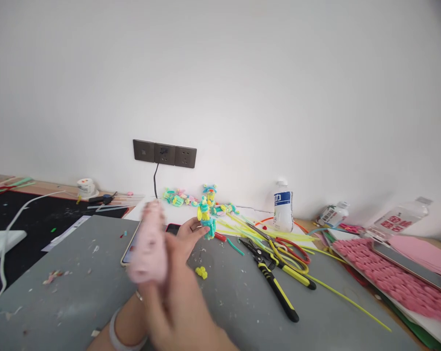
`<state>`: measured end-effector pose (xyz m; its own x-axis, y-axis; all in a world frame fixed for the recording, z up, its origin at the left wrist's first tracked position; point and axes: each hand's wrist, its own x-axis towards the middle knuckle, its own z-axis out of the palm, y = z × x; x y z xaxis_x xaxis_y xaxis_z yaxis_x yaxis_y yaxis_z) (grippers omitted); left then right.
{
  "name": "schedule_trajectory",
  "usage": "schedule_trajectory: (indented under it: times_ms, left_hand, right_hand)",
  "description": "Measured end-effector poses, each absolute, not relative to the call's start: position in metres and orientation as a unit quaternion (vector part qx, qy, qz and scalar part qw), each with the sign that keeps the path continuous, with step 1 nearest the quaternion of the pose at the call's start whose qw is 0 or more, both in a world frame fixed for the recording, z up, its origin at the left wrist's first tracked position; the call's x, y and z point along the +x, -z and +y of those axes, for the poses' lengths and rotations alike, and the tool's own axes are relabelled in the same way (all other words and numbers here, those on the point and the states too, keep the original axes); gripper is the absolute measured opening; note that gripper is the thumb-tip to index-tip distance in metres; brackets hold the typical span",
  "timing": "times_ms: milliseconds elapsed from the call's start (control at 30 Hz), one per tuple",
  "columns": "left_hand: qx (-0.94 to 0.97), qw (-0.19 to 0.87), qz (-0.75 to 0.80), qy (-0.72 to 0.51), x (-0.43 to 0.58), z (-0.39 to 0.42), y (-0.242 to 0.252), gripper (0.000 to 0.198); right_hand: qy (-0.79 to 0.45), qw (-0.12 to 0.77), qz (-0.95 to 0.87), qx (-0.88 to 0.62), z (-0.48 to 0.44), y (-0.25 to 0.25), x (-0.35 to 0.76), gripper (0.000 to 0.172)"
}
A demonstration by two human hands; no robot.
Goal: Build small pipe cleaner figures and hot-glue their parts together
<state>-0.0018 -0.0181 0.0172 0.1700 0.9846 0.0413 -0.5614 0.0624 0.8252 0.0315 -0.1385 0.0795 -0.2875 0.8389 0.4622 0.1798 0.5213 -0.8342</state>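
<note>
My left hand point(189, 233) reaches forward over the grey mat point(77, 287) and pinches the base of a small teal-and-yellow figure point(207, 217) made of cut tubes, which stands upright. My right hand point(180, 307) is in front of it, smeared by motion, and closed round a pale pink object point(149, 251) that I cannot name. A bracelet sits on my left wrist point(120, 335). A phone point(129, 251) lies partly hidden under the pink object. A small yellow piece point(201, 272) lies on the mat just beyond my right hand.
Yellow-handled pliers point(277, 285), red-handled scissors point(295, 253) and loose yellow tubes point(337, 292) lie to the right. A white bottle point(283, 207) stands by the wall, with more tube figures point(178, 197) behind. Pink sheets point(392, 280) fill the right edge. A wall socket point(164, 153) is above.
</note>
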Motion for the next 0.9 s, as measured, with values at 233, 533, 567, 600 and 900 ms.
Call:
schedule_trajectory:
  times_ms: [233, 533, 567, 600, 900]
  left_hand:
    - [0.358, 0.683, 0.306, -0.559, -0.005, -0.012, -0.009, 0.040]
    - [0.353, 0.693, 0.314, -0.545, -0.006, -0.005, -0.003, 0.042]
    - [0.348, 0.693, 0.315, -0.546, -0.006, -0.004, -0.002, 0.043]
    - [0.345, 0.694, 0.316, -0.548, -0.006, -0.004, -0.002, 0.044]
    - [0.358, 0.671, 0.315, -0.568, -0.006, -0.005, -0.005, 0.043]
  right_hand:
    - [-0.239, 0.172, -0.876, -0.382, -0.121, -0.066, -0.083, 0.079]
    - [-0.205, 0.065, -0.880, -0.424, -0.111, -0.029, -0.110, 0.077]
    - [-0.197, 0.082, -0.881, -0.421, -0.114, -0.033, -0.102, 0.078]
    - [-0.184, 0.101, -0.884, -0.417, -0.118, -0.038, -0.093, 0.076]
    - [-0.225, 0.314, -0.817, -0.429, -0.119, -0.081, 0.078, 0.010]
